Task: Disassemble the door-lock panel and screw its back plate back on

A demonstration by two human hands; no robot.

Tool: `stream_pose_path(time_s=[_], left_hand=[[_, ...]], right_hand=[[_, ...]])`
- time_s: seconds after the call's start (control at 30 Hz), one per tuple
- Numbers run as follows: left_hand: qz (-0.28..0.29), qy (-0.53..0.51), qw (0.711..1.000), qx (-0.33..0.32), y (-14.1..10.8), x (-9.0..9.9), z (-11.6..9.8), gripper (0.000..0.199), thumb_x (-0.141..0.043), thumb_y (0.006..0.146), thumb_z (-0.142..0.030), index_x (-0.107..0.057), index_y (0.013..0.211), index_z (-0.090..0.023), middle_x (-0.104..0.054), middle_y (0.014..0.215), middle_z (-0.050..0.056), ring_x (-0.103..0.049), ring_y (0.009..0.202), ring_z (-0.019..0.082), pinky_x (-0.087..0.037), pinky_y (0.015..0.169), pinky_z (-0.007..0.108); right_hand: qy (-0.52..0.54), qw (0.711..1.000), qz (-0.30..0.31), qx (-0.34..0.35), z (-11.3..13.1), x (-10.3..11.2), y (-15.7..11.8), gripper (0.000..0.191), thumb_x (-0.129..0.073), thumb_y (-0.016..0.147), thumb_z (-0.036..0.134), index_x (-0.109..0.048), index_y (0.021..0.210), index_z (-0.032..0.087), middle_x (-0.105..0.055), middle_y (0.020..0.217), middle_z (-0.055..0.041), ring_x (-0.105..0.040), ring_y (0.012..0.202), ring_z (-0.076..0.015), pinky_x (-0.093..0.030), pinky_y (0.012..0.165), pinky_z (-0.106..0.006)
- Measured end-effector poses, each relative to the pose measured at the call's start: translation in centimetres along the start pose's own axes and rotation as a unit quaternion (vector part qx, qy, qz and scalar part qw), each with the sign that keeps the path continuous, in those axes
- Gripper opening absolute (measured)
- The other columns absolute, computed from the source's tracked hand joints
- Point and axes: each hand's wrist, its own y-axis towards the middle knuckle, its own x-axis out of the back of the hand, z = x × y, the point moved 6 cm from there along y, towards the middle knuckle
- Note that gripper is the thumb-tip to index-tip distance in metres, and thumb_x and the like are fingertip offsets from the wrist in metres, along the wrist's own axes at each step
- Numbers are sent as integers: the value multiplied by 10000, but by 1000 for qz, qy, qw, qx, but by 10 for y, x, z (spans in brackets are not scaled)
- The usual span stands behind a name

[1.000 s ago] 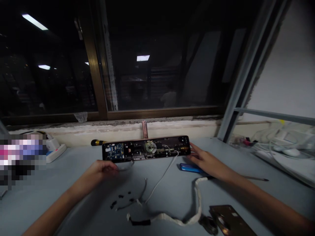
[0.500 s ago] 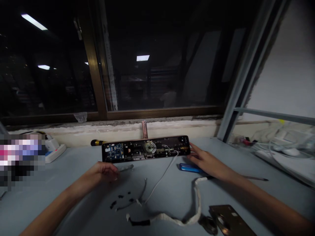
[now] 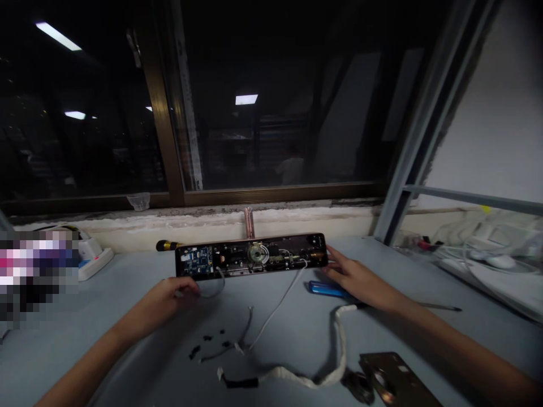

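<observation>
A long black door lock panel point(image 3: 271, 262) stands on its long edge, its open inside facing me. Its blue circuit board point(image 3: 196, 261) is at the left end. My right hand point(image 3: 345, 277) grips the panel's right end, fingers at its edge. My left hand point(image 3: 180, 289), fingers pinched, holds a thin grey cable point(image 3: 217, 294) just below the board; the cable bends up to the panel's lower edge, and whether its tip is attached I cannot tell. A thin white wire point(image 3: 278, 308) runs from the panel down to the table.
Before me lie a white wrapped cable point(image 3: 339, 345), small black pieces point(image 3: 195, 351), a metal plate point(image 3: 396, 379) and a short grey wire point(image 3: 216, 355). A blue object point(image 3: 326, 289) is by my right wrist. A screwdriver handle point(image 3: 166, 245) and power strip point(image 3: 97, 264) are behind left.
The grey cable in my left hand has swung up and now curves to the panel's lower edge. My left hand has shifted slightly left; my right hand and the panel stay nearly still.
</observation>
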Motion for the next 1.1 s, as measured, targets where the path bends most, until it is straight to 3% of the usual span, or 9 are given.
stream_pose_path(time_s=[0.33,0.5,0.57,0.67,0.9,1.0,1.1], left_hand=[[4,115,993,-39,-3,4,-6,235,-451,714,-178,-660,787,-257,-687,844,-17,-602,750,163,-447,728,268],[-65,126,990,23,-2,10,-3,367,-417,601,-81,-638,856,-225,-693,913,6,-624,797,183,-459,730,285],[-107,126,986,27,-3,11,-8,285,-433,659,-123,-634,840,-215,-697,884,20,-629,808,197,-459,737,297],[-153,125,980,-20,-5,5,-19,196,-449,773,-248,-640,805,-218,-698,849,27,-633,819,205,-454,750,307],[-180,122,972,-90,-7,-4,-34,237,-441,841,-304,-647,773,-210,-673,796,28,-603,789,196,-441,737,318],[-144,96,977,-121,-11,-5,-51,339,-388,889,-351,-633,709,-200,-640,717,19,-573,718,174,-425,677,296],[-17,52,983,-174,-18,-15,-73,262,-446,876,-301,-654,751,-203,-641,748,9,-565,724,146,-420,646,252]], right_hand=[[-9,1000,5,-13,2,0,-1,604,-405,803,358,-347,1369,154,-684,1043,-87,-652,920,-247,-483,848,-390],[-19,1000,4,-14,1,0,0,558,-401,802,344,-395,1329,161,-688,1026,-86,-644,943,-251,-477,855,-387],[-11,1000,5,-10,2,0,0,559,-402,808,348,-381,1335,160,-683,1043,-87,-640,956,-249,-476,855,-378],[-8,1000,11,-10,2,-1,-1,582,-407,813,374,-358,1348,149,-662,1099,-101,-640,951,-244,-475,855,-368],[-17,1000,2,-5,0,0,-1,590,-404,813,362,-349,1361,149,-679,1044,-97,-643,927,-243,-472,850,-379],[-10,1000,4,-5,-2,-1,0,587,-410,812,350,-347,1359,149,-677,1045,-98,-637,947,-243,-471,852,-384],[-6,1000,18,-11,-4,-3,1,594,-398,814,340,-324,1369,139,-670,1058,-101,-623,992,-242,-455,890,-393]])
